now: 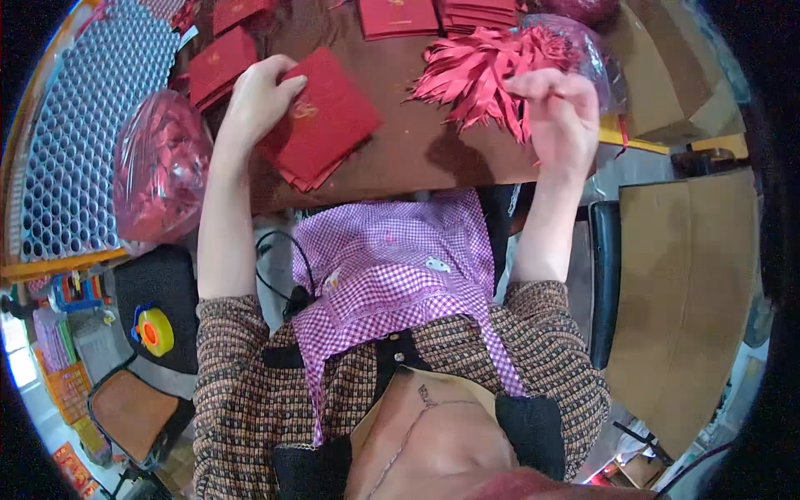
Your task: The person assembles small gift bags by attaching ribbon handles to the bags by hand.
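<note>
My left hand (260, 98) grips the upper left edge of a red card (329, 108) with a gold mark, its thumb lying on top. More red cards (302, 179) show beneath that one, near the table's front edge. To the right, my right hand (560, 117) is raised at a fanned heap of red ribbon strips (467, 71). Its fingers are curled in and pressed together at the heap's right side. Whatever they pinch is hidden or too small to make out.
Stacks of red cards (398, 18) lie along the brown table's (408, 154) far side. A clear bag of red pieces (162, 167) sits at left, beside a grid of pale tubes (83, 125). Cardboard (683, 292) stands at right. A purple checked apron (392, 242) covers my lap.
</note>
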`<act>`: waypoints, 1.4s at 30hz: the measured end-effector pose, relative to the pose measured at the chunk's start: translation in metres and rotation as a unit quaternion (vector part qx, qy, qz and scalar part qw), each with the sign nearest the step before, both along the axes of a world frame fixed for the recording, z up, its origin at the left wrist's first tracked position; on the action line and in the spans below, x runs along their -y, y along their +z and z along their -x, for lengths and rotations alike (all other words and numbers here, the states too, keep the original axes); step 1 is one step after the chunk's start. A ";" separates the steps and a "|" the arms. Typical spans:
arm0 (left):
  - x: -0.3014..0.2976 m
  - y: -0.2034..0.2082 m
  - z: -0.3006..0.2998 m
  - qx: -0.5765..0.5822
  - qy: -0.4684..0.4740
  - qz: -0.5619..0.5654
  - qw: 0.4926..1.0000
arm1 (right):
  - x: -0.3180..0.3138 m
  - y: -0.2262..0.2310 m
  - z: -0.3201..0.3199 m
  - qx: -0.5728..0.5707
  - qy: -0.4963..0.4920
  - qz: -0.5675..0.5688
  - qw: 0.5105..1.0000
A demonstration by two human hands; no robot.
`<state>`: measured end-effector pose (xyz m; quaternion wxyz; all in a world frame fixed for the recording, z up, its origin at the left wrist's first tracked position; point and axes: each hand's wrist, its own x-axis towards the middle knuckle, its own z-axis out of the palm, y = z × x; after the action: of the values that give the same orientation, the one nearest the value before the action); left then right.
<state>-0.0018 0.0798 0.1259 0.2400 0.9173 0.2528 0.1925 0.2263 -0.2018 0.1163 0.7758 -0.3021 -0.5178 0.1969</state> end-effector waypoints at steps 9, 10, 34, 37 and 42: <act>0.098 -0.078 -0.050 0.016 -0.054 0.279 0.959 | -0.007 -0.046 0.041 0.020 -0.194 0.291 0.937; 0.106 -0.088 -0.054 0.026 -0.089 0.256 0.962 | -0.008 -0.059 0.040 0.044 -0.215 0.328 0.919; 0.126 -0.122 -0.056 0.060 -0.068 0.523 0.848 | -0.020 -0.118 0.059 0.273 -0.400 0.341 0.806; 0.127 -0.117 -0.057 0.048 -0.072 0.526 0.846 | -0.019 -0.119 0.060 0.282 -0.403 0.323 0.809; 0.123 -0.126 -0.058 0.046 -0.074 0.514 0.853 | -0.021 -0.116 0.065 0.295 -0.407 0.309 0.807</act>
<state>0.0560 -0.0437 -0.0003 0.7019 0.6694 0.2362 0.0586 0.1609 -0.1804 0.0001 0.4605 -0.7526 -0.4627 -0.0861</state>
